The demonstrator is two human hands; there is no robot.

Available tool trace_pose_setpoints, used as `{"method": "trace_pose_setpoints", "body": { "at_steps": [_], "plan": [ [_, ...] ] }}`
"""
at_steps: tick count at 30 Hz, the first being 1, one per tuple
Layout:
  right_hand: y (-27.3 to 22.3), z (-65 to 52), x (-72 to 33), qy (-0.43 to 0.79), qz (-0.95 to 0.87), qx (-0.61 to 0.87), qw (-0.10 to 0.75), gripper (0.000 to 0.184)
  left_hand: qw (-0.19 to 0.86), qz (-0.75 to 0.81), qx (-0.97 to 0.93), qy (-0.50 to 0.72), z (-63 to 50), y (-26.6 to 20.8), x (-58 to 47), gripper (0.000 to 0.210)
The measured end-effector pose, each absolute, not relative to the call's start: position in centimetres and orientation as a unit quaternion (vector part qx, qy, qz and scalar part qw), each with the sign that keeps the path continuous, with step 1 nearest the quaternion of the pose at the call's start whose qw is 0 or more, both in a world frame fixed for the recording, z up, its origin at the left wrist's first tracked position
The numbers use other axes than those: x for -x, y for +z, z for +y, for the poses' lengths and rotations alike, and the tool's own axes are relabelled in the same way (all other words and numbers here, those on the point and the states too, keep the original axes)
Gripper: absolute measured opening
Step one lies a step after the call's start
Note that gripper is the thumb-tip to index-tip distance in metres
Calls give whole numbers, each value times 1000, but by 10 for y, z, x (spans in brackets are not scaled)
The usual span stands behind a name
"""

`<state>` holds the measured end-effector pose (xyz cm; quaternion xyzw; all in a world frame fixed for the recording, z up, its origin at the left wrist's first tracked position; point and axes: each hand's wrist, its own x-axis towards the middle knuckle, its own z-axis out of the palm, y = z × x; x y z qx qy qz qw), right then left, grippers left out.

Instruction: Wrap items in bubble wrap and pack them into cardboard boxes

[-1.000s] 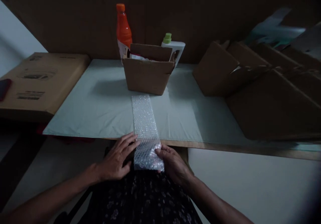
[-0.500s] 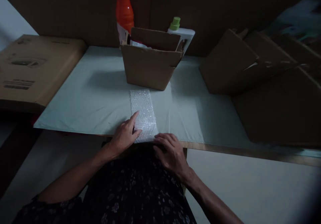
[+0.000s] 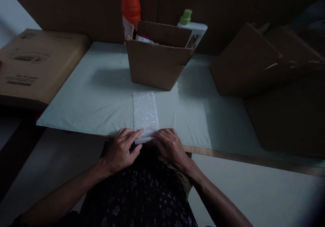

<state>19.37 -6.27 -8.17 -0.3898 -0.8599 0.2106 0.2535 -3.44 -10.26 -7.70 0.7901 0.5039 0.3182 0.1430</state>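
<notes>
A narrow strip of clear bubble wrap [image 3: 145, 111] lies on the pale cloth, its long side running away from me. Its near end, at the table's front edge, looks folded over in a thin band. My left hand [image 3: 122, 149] is at the near left corner, index finger on top of the wrap and thumb just below the edge. My right hand [image 3: 170, 146] grips the near right corner with its fingers curled; the thumb is mostly hidden beneath them.
Beyond the wrap stands an open cardboard box [image 3: 157, 64]. An orange bottle [image 3: 131, 6] and a white bottle with a green cap [image 3: 194, 28] are behind it. A flat printed carton [image 3: 38, 64] lies left; cardboard pieces [image 3: 243, 61] stand right on the cloth-covered table [image 3: 101, 95].
My left hand has drawn back from the middle of the wrap to its near edge. My right hand has shifted slightly left, and the near end now appears folded. The view has tilted slightly.
</notes>
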Motion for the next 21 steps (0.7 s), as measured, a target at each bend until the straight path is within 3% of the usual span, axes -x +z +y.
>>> {"method": "trace_pose_setpoints", "body": {
  "at_steps": [3,6,10,17,21],
  "plan": [
    [-76,-59,-192,217,-834,425,275,20,163,556,-747,327,-99,-85,32,43],
    [-75,-62,-192,130,-829,443,316,25,154,592,-728,308,-89,-93,30,39],
    [-79,-64,-193,76,-875,402,258,22,115,604,-736,284,-82,-95,31,33],
    [-71,-48,-183,161,-887,365,233,20,101,498,-794,335,-93,-83,39,38],
    [-66,-47,-181,145,-873,402,235,22,126,541,-765,326,-85,-84,39,31]
  ]
}}
